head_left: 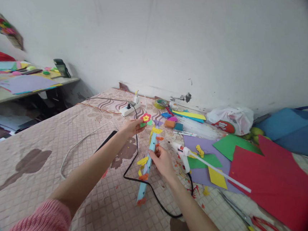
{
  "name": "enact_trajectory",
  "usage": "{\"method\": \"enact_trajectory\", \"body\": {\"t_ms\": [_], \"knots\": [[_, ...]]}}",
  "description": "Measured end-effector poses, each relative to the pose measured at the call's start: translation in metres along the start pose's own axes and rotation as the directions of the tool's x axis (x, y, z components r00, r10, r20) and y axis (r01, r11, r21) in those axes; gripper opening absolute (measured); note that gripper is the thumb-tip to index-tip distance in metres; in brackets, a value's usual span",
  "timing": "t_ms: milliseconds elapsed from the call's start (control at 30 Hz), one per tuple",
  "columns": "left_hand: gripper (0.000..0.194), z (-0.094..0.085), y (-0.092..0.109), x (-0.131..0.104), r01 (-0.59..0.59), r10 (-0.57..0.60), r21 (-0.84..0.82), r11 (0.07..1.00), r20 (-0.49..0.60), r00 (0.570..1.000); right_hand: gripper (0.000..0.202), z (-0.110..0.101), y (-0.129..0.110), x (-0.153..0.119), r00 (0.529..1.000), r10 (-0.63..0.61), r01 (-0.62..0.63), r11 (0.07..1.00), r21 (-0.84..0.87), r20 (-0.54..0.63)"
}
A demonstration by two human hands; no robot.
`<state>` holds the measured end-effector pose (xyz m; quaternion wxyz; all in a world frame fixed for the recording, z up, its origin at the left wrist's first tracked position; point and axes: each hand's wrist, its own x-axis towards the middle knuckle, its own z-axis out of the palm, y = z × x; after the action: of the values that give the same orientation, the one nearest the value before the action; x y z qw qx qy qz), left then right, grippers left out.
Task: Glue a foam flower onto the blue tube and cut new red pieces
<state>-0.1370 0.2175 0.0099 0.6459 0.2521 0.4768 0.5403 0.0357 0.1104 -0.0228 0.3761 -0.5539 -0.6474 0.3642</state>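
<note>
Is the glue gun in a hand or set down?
Set down: the glue gun lies on the purple paper, beside the right hand.

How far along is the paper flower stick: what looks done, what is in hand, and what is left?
Done: the light blue paper stick already carries yellow and orange paper bits along its length. In hand: the right hand grips the stick near its middle, while the left hand holds a pink and yellow paper flower beside its top. Left: the flower is not yet on the stick; the glue gun lies nearby.
</note>
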Motion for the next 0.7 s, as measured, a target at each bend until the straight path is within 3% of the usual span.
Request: {"method": "enact_trajectory", "body": {"t_ms": [233,500,700], "knots": [[0.005,0.01,-0.01,-0.013,0.061,-0.062,0.018,0.998,0.105,0.993,0.022,0.002,-0.001,-0.001,1.0,0.002,-0.002,1.0,0.013,0.01],[0.015,0.02,-0.019,-0.017,-0.075,0.072,0.035,0.997,0.088,0.994,0.023,0.002,-0.002,-0.003,1.0,0.018,-0.018,1.0,0.025,0.014],[0.018,0.018,-0.024,-0.022,-0.092,0.08,0.089,0.992,0.128,0.989,0.023,0.002,-0.003,-0.004,0.999,0.02,-0.021,0.999,0.035,0.031]]}}
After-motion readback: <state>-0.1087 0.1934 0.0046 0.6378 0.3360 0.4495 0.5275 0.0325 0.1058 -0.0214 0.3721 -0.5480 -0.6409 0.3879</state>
